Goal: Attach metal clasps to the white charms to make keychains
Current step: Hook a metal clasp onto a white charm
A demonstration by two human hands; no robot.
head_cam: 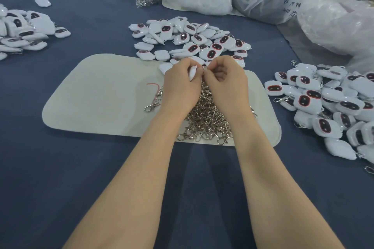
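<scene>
Two bare hands meet fingertip to fingertip over a cream mat (pixel 97 95) on a blue table; the left hand (pixel 180 85) has its fingers curled around a white charm (pixel 192 74), gripping it edge-on so only a narrow white sliver shows; the right hand (pixel 224 83) is closed in a pinch on a small glint of metal, most likely a metal clasp (pixel 204 69), though most of it is hidden by the fingers.

The charm lies just to the left of the right hand's fingertips, almost touching the clasp; the right hand is the one nearer the clasp's opening. The charm's long axis runs steeply, lower end toward the person, upper end tilted away and slightly right, pointing at the pinch; its loop cannot be seen.

Directly beneath the wrists sits a heap of loose clasps (pixel 206 121); unclasped charms (pixel 192 40) lie just beyond the hands; a pile with clasps attached (pixel 327 103) lies to the right.
</scene>
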